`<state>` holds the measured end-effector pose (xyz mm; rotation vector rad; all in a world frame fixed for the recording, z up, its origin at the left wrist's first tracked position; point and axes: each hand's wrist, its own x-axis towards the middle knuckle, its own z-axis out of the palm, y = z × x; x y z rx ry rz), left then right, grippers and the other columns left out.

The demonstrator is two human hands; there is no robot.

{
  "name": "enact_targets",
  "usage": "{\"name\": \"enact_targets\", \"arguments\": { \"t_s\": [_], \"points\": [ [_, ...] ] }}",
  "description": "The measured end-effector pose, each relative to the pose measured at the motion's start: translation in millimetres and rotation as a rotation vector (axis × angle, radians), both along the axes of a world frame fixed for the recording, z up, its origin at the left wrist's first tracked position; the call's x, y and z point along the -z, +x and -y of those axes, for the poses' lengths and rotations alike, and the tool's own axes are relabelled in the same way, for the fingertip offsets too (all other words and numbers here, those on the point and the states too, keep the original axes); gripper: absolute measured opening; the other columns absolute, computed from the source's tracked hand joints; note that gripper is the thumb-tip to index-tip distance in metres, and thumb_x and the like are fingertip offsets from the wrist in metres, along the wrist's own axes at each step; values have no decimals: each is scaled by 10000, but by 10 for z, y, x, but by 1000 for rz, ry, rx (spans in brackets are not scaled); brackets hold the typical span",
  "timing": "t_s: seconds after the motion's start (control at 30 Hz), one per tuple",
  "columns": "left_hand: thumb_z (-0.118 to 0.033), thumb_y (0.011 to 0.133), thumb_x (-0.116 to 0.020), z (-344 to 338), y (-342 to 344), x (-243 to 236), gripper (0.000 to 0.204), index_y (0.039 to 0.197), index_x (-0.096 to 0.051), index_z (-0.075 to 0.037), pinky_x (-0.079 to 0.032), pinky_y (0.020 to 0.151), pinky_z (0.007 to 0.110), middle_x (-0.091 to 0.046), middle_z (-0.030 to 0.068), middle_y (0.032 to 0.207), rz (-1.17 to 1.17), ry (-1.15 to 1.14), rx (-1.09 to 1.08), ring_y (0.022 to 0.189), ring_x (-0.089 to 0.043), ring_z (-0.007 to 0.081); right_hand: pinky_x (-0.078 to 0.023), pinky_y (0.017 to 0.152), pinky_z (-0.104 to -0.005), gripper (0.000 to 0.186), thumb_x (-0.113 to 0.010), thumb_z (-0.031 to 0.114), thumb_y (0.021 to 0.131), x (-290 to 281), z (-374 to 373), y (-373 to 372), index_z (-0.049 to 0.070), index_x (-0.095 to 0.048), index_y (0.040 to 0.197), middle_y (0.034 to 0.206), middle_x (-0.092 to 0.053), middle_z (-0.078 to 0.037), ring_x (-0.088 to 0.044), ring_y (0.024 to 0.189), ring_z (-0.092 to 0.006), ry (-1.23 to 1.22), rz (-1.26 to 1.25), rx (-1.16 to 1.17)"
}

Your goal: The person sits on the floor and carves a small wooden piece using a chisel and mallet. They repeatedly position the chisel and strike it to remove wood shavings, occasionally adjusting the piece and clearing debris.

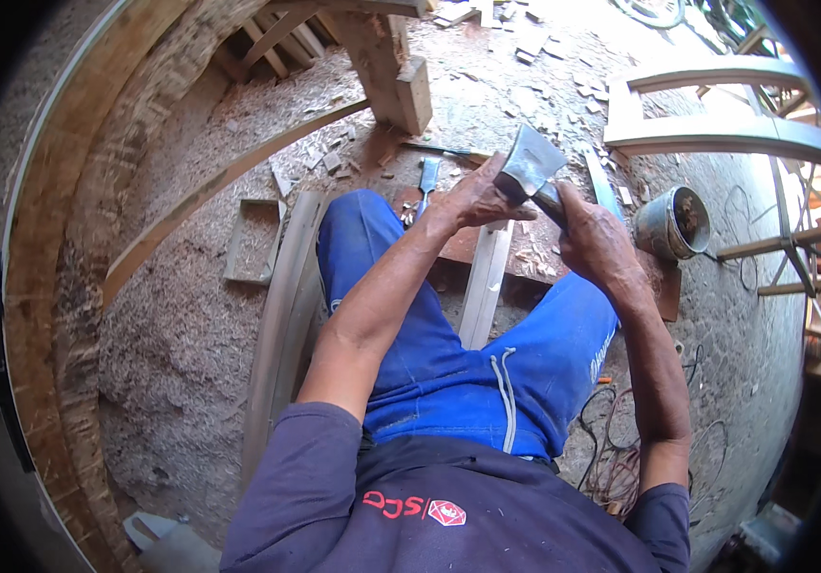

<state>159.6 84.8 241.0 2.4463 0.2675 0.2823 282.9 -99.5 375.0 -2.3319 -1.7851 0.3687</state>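
Note:
A hatchet (pixel 532 160) is raised in front of me over my knees, its broad grey steel head turned up. My right hand (pixel 597 237) is closed round its dark handle just below the head. At the head's lower left corner my left hand (pixel 480 196) grips, thumb on one side and fingers on the other; part of the grip is hidden behind the steel. Beneath that hand, a pale squared wood strip (pixel 487 284) runs between my thighs, its far end by the fingers. A chisel (pixel 427 179) with a wide blue-grey blade lies beyond my left knee.
Wood chips cover the ground (pixel 525 91). A bucket (pixel 670 224) stands right, below a pale wooden frame (pixel 716 134). Long planks (pixel 286 315) lie beside my left leg, near a shallow wooden box (pixel 255 241). A heavy curved timber (pixel 52 286) rises at left; cables (pixel 616 463) tangle at lower right.

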Motion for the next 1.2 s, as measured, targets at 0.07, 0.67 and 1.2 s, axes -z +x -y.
{"name": "enact_targets", "arguments": {
  "t_s": [0.07,0.67,1.2],
  "points": [
    [-661,864,-684,-107,75,170,870,1503,-457,-116,-288,1223,404,-484,205,1489,45,-13,-56,1383,-425,394,-498,793,-596,263,-547,8,866,-12,-79,-27,55,-487,1118,894,-687,-291,-682,913,-488,11,42,-27],
    [-340,725,-842,123,123,36,684,1275,-528,-83,-538,927,389,-642,130,1100,273,-30,-139,992,-665,303,-549,725,-568,392,-620,-11,858,-118,54,-47,60,-482,1219,909,-712,-250,-720,868,-442,228,-46,97],
    [-226,799,-865,92,-5,331,412,1127,-681,-58,-564,815,354,-720,45,1032,197,-520,-179,917,-685,193,-557,653,-531,325,-647,42,866,-56,66,-14,29,-497,1154,854,-698,-252,-721,818,-432,166,-109,20]
  ]
}}
